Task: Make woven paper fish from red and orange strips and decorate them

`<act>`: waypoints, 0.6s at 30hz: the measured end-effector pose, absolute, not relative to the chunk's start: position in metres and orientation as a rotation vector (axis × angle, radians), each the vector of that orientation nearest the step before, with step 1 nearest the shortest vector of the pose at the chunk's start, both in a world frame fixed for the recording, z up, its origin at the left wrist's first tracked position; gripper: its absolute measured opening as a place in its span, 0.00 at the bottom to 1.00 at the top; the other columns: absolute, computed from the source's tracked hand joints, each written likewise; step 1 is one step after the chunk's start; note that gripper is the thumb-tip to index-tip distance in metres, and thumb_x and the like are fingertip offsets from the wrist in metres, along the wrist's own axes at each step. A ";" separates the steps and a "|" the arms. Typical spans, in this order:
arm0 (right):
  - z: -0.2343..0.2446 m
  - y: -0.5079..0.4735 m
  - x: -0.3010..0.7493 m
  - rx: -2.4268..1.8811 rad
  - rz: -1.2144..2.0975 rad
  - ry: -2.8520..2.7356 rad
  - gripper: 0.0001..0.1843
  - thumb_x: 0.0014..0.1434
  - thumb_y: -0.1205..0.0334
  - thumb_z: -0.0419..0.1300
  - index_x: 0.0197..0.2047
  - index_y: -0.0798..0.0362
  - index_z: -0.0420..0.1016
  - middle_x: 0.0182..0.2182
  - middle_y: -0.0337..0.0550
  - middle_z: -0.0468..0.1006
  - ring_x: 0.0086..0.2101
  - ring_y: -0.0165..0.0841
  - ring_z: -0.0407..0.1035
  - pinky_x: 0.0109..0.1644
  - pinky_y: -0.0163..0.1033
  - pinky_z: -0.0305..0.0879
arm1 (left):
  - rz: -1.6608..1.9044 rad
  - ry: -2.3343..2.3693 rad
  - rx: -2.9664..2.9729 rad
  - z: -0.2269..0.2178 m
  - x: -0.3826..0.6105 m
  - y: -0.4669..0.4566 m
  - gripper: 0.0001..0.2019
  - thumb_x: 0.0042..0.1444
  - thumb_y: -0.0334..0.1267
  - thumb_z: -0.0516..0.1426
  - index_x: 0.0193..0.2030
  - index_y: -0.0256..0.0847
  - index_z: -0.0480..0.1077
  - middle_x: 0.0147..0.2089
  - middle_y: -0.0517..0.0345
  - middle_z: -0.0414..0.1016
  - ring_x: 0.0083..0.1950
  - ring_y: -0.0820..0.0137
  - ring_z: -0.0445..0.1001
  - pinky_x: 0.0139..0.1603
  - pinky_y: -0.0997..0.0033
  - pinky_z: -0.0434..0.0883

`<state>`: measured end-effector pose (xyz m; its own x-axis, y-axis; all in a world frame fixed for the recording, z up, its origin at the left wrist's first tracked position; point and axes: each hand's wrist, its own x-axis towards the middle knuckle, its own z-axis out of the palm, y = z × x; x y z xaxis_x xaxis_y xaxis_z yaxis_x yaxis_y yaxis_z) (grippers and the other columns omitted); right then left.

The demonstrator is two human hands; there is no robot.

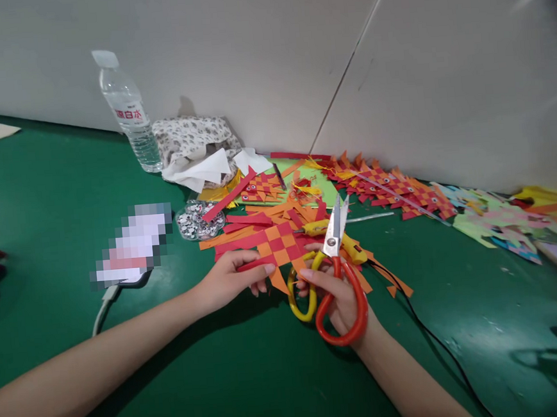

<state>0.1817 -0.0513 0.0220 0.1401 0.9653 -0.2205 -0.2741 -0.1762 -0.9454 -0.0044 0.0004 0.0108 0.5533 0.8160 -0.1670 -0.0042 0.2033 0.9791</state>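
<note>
Between my hands is a woven red and orange paper fish (280,245), its checkered body facing up and loose strip ends sticking out. My left hand (233,279) pinches it at the left, thumb on top of a red strip. My right hand (336,294) holds scissors (332,243) with one red and one yellow handle, blades slightly apart and pointing away from me. The right thumb and fingertips also reach the fish's lower right side. Just behind lie loose red and orange paper strips (245,224) and a yellow glue gun (354,249), partly hidden by the scissors.
A water bottle (129,114) and a patterned tissue pack (196,144) stand by the wall. Left of my hands lies a phone (134,249) on a cable. Googly eyes (197,221) sit in clear packaging. Finished woven fish (392,186) are heaped at the back right. A black cord (428,331) crosses the green table.
</note>
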 end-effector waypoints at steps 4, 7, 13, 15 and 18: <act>0.020 -0.051 0.182 -1.232 1.314 -0.823 0.24 0.44 0.61 0.69 0.45 0.48 0.68 0.28 0.33 0.71 0.25 0.28 0.71 0.28 0.34 0.71 | 0.674 0.810 1.238 0.011 -0.005 0.000 0.14 0.52 0.43 0.61 0.23 0.36 0.68 0.19 0.63 0.71 0.21 0.79 0.68 0.24 0.81 0.67; 0.019 -0.050 0.183 -1.215 1.255 -0.851 0.25 0.44 0.63 0.69 0.45 0.48 0.68 0.29 0.34 0.72 0.27 0.29 0.70 0.29 0.34 0.70 | 0.678 0.798 1.210 0.011 -0.005 0.000 0.13 0.51 0.43 0.61 0.23 0.36 0.69 0.19 0.63 0.71 0.21 0.78 0.69 0.24 0.80 0.68; 0.019 -0.051 0.185 -1.189 1.184 -1.024 0.21 0.46 0.65 0.67 0.44 0.47 0.67 0.28 0.33 0.73 0.29 0.27 0.68 0.33 0.33 0.67 | 0.798 0.830 1.153 0.009 -0.007 -0.003 0.08 0.43 0.39 0.66 0.30 0.40 0.76 0.32 0.60 0.79 0.33 0.71 0.76 0.35 0.74 0.72; 0.022 -0.052 0.183 -1.195 1.182 -1.082 0.21 0.46 0.64 0.67 0.43 0.47 0.67 0.27 0.33 0.72 0.27 0.26 0.68 0.30 0.32 0.66 | 0.865 0.821 1.128 0.008 -0.007 -0.003 0.12 0.41 0.38 0.67 0.36 0.44 0.77 0.39 0.60 0.80 0.41 0.67 0.76 0.40 0.73 0.73; 0.025 -0.054 0.180 -1.189 1.192 -1.130 0.21 0.46 0.64 0.67 0.42 0.48 0.65 0.26 0.32 0.72 0.24 0.26 0.66 0.26 0.32 0.66 | 0.888 0.819 1.146 0.007 -0.007 -0.003 0.10 0.43 0.37 0.66 0.35 0.43 0.78 0.39 0.60 0.80 0.43 0.66 0.76 0.43 0.71 0.72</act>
<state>0.1798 -0.0540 0.0252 0.0547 0.9985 0.0037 -0.0570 0.0068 -0.9984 -0.0074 -0.0026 0.0071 0.4237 0.9016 -0.0878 -0.1604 0.1701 0.9723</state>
